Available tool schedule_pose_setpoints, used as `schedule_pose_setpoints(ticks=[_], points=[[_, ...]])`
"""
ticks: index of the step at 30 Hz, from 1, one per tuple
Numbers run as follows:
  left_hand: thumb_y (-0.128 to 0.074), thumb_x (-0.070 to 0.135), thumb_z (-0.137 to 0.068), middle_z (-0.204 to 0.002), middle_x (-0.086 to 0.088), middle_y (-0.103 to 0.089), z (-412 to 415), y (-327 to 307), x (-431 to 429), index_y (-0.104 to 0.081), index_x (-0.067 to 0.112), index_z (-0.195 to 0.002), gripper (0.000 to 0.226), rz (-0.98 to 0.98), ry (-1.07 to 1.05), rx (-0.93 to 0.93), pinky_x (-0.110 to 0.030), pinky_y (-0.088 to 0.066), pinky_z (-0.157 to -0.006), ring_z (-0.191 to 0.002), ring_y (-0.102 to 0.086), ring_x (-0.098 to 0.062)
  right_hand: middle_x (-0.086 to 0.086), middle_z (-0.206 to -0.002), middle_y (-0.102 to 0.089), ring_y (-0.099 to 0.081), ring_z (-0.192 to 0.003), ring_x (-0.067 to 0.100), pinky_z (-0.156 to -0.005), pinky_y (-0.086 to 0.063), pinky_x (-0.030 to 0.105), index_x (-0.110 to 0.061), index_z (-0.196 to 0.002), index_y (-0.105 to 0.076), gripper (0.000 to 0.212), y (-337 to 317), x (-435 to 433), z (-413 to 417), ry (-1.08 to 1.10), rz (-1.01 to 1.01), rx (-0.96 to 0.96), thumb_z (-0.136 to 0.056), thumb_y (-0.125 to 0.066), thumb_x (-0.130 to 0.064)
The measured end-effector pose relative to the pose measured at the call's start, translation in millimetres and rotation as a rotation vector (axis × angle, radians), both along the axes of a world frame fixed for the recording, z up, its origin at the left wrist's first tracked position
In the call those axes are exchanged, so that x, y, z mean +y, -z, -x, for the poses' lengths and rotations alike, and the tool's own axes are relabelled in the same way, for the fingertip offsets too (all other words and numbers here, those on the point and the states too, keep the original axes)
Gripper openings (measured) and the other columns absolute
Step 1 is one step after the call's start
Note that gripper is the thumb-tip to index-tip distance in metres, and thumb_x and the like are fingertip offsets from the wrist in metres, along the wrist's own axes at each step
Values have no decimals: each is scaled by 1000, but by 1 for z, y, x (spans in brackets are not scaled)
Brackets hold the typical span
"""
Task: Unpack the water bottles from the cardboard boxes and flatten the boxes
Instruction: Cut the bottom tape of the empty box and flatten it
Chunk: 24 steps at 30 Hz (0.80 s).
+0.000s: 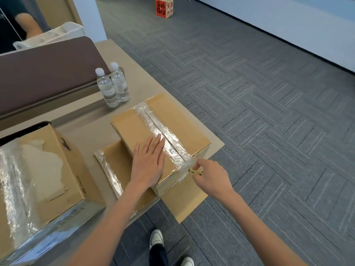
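A cardboard box (178,123) sealed with clear tape lies on the table (138,81), its loose flaps spread flat underneath. My left hand (148,164) rests flat on the box top, fingers spread. My right hand (211,175) pinches a small yellow cutter (195,171) at the taped near edge of the box. Two water bottles (113,87) with white caps stand upright farther back on the table. A second taped cardboard box (38,169) sits at the left, close to me.
A brown partition panel (44,73) borders the table on the left. The table's right edge drops to grey carpet (269,112). A red box (164,6) stands far off on the floor. My shoes (157,238) are below the table edge.
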<state>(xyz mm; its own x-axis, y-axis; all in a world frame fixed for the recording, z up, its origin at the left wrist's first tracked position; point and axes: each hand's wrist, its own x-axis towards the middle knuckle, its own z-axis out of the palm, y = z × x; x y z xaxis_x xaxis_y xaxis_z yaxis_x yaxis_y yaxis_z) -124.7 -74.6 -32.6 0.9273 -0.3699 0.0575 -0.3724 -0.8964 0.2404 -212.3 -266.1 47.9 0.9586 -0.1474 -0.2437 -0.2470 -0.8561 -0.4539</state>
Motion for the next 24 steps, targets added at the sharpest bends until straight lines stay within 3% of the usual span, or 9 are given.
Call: schedule_pose_setpoints(ticks=[2, 5, 8, 11, 14, 16, 18, 24], points=[[-2, 48, -102, -164, 9, -7, 0, 0, 0, -13, 29, -157, 59, -1, 9, -3, -46, -1, -123, -151, 2, -12, -7, -63, -53, -46, -60, 11, -59, -41, 30, -23, -102, -60, 16, 7, -6, 9, 21, -44, -21, -89, -51, -19], [0, 49, -100, -164, 9, -1, 1, -2, 0, -6, 29, -157, 60, 18, 39, 13, -46, 0, -123, -151, 4, -13, -4, -61, -60, -56, -58, 17, -59, -53, 38, -28, -104, -53, 13, 16, -13, 17, 77, -174, -115, -95, -51, -20], [-4, 52, -100, -164, 8, -2, 6, -5, 4, -8, 27, -157, 63, 66, 104, 58, -45, 0, -123, -151, 4, -10, -7, -71, -65, -57, -53, 8, -57, -52, 34, -33, -109, -50, 17, 22, -16, 18, 24, -210, -161, -99, -51, -20], [-15, 61, -96, -164, 1, -12, 17, -8, 6, -23, 18, -155, 74, 96, 181, 70, -46, -8, -123, -152, -6, -14, -13, -86, -62, -55, -64, 5, -64, -48, 33, -37, -105, -52, 15, 26, -18, 17, -39, -171, -165, -98, -54, -24], [-41, 60, -93, -152, -8, -39, 27, -12, 7, -45, 8, -137, 67, 245, 199, 65, -44, -31, -117, -143, -33, -22, -16, -93, -59, -55, -77, 0, -68, -45, 29, -37, -101, -57, 6, 28, -19, 19, -88, -147, -169, -96, -56, -34], [-45, 58, -93, -138, -10, -52, 29, -12, 8, -54, 8, -116, 56, 243, 237, -15, -44, -43, -109, -133, -45, -24, -17, -94, -60, -55, -80, -1, -69, -46, 26, -37, -100, -59, 5, 29, -18, 18, -110, -147, -199, -95, -58, -36], [-43, 58, -91, -130, -11, -57, 29, -14, 8, -57, 8, -105, 54, 223, 267, -56, -44, -47, -104, -127, -51, -24, -18, -95, -60, -56, -81, 0, -70, -47, 25, -35, -99, -61, 5, 30, -16, 16, -120, -145, -222, -94, -60, -34], [-44, 48, -92, -121, -10, -62, 32, -14, 4, -58, 10, -97, 42, 163, 354, -142, -46, -46, -100, -121, -54, -27, -20, -97, -60, -51, -77, -7, -68, -41, 20, -33, -100, -62, 13, 32, -18, 16, -129, -158, -207, -89, -68, -28]])
